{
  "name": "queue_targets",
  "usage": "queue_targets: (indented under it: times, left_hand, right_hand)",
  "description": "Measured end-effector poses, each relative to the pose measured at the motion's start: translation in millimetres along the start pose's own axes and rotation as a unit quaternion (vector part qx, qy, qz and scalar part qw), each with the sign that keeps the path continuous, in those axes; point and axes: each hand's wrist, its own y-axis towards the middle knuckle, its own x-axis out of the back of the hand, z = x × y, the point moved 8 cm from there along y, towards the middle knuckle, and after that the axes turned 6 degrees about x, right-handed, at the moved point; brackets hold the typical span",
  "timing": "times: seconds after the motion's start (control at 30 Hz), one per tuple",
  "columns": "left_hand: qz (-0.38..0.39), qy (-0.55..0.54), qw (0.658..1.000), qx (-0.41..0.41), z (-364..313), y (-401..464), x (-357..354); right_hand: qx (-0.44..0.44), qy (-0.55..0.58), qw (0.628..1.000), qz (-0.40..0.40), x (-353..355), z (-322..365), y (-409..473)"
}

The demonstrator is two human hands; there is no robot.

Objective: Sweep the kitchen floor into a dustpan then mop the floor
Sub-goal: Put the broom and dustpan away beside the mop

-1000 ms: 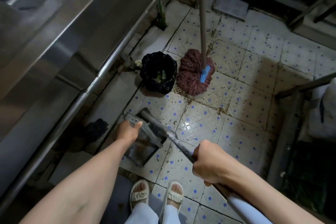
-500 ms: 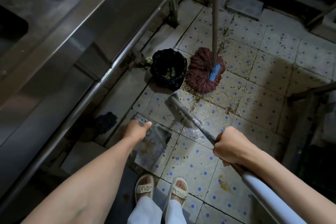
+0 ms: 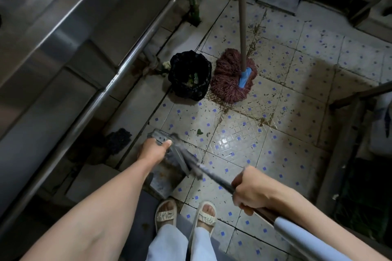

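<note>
Dustpan (image 3: 167, 167) is gripped at its top edge by the left hand (image 3: 153, 151), tilted on the tiled floor (image 3: 275, 112). Broom (image 3: 203, 170), blurred, apparently at the pan's mouth, is clasped by the right hand (image 3: 251, 192). Mop (image 3: 232, 76) stands beside the bin (image 3: 189, 76).

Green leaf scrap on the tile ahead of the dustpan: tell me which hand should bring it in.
Right. The right hand grips the broom, so it can likely reach the leaf scrap; the left hand holds the dustpan.
</note>
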Motion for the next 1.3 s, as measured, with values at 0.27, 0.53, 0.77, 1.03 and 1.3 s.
queue_targets:
  times: [0.27,0.53,0.77,1.03,1.3]
  left_hand:
    - [0.003,0.019,1.000,0.005,11.9,-6.2,3.9]
    - [-0.003,0.028,1.000,0.008,23.4,-0.1,6.8]
    - [-0.013,0.014,1.000,0.005,24.9,-1.6,3.1]
    - [-0.015,0.024,1.000,0.001,31.8,-7.4,7.1]
    - [-0.007,0.023,1.000,0.011,38.2,-14.2,11.8]
  right_hand:
    - [0.009,-0.040,0.997,-0.066,-4.9,14.1,-24.9]
    - [-0.016,-0.020,0.987,-0.157,32.7,9.0,-19.3]
    - [-0.003,-0.031,0.996,-0.085,-26.8,13.3,-0.9]
    - [0.018,-0.042,0.998,-0.042,-32.8,6.2,-30.6]
    - [0.011,-0.053,0.994,-0.090,-15.8,-1.0,-37.6]
